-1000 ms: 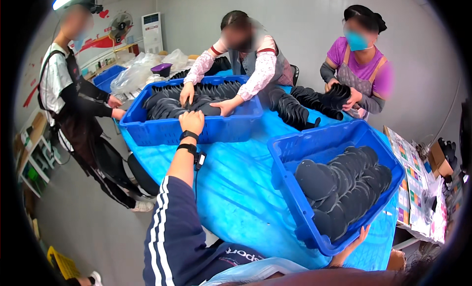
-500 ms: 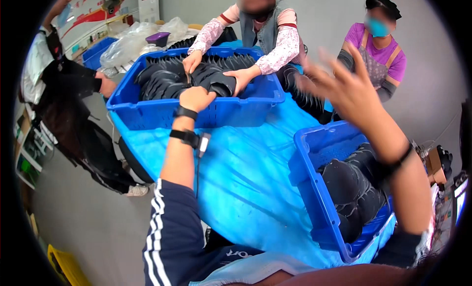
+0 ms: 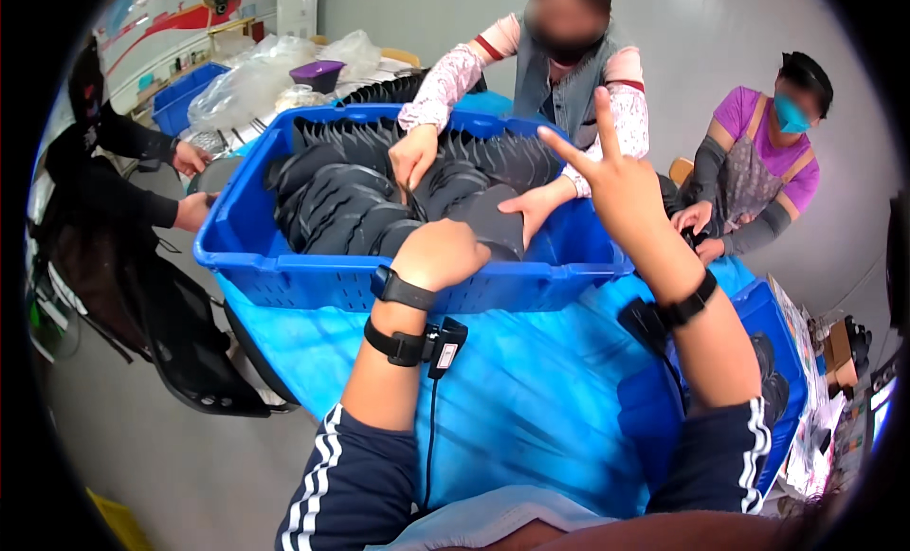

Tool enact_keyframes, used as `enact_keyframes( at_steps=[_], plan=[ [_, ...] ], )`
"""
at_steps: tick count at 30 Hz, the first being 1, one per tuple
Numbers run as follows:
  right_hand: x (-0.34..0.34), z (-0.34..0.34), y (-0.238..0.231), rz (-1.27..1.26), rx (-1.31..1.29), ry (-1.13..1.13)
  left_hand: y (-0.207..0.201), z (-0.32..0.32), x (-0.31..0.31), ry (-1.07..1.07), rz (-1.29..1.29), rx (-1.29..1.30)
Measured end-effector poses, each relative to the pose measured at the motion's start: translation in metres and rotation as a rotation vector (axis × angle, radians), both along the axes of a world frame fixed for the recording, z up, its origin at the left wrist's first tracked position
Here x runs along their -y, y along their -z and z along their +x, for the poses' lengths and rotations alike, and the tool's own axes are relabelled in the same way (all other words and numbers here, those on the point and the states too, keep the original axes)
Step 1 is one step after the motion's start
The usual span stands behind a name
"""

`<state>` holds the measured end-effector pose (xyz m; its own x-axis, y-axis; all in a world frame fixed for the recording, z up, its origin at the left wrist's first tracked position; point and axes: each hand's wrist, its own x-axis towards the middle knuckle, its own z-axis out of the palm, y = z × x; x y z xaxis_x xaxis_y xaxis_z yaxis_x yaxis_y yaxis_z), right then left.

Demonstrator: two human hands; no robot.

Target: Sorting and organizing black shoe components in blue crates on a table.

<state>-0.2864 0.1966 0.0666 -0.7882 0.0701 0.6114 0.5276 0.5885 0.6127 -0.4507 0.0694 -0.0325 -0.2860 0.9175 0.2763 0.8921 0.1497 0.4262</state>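
I'm curling the left hand (image 3: 441, 255) at the near rim of a rectangular blue plastic bin (image 3: 318, 282) on the blue-sheeted table (image 3: 531, 380), grip indiscernible; the right hand (image 3: 624, 196) is hovering empty, two fingers spread. I'm expecting heavy, stiff handling, best by opposite rims.

Your right hand (image 3: 626, 196) has left the right-hand bin (image 3: 794, 390) and now hovers, two fingers (image 3: 607, 125) extended, seemingly near the other bin (image 3: 332, 278).

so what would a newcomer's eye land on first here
Probably the wearer's right hand, raised in a V sign right of centre. Next, likely, the blue crate at upper centre, holding black curved pieces, the left hand curled at its near rim. The bright blue table cover below may also stand out.
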Motion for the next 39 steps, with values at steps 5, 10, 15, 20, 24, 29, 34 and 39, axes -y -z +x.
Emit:
enact_keyframes(
  at_steps=[5,10,15,20,24,29,34,39],
  plan=[
    [-0.062,-0.051,0.02,-0.136,-0.015,0.118,0.0,-0.008,-0.001,0.019,-0.001,-0.021],
    [-0.099,-0.089,0.061,-0.57,0.091,0.47,0.003,-0.006,-0.006,0.026,0.003,0.015],
    [-0.098,-0.073,0.064,-0.359,-0.176,0.291,0.005,-0.005,-0.003,0.055,0.008,0.009],
    [-0.067,-0.043,0.028,0.183,-0.272,-0.16,0.007,-0.007,-0.003,0.065,0.014,0.003],
    [-0.055,-0.037,0.037,0.03,-0.15,-0.062,0.011,-0.011,0.0,0.038,0.025,0.004],
    [-0.063,-0.023,0.062,-0.349,-0.013,-0.037,0.009,-0.007,-0.001,0.045,0.025,0.028],
    [-0.05,-0.029,0.075,-0.67,0.035,0.033,0.008,-0.007,0.0,0.093,-0.006,0.05],
    [-0.065,-0.036,0.09,-0.769,0.001,-0.068,0.013,-0.01,-0.002,0.038,0.046,-0.01]
  ],
)
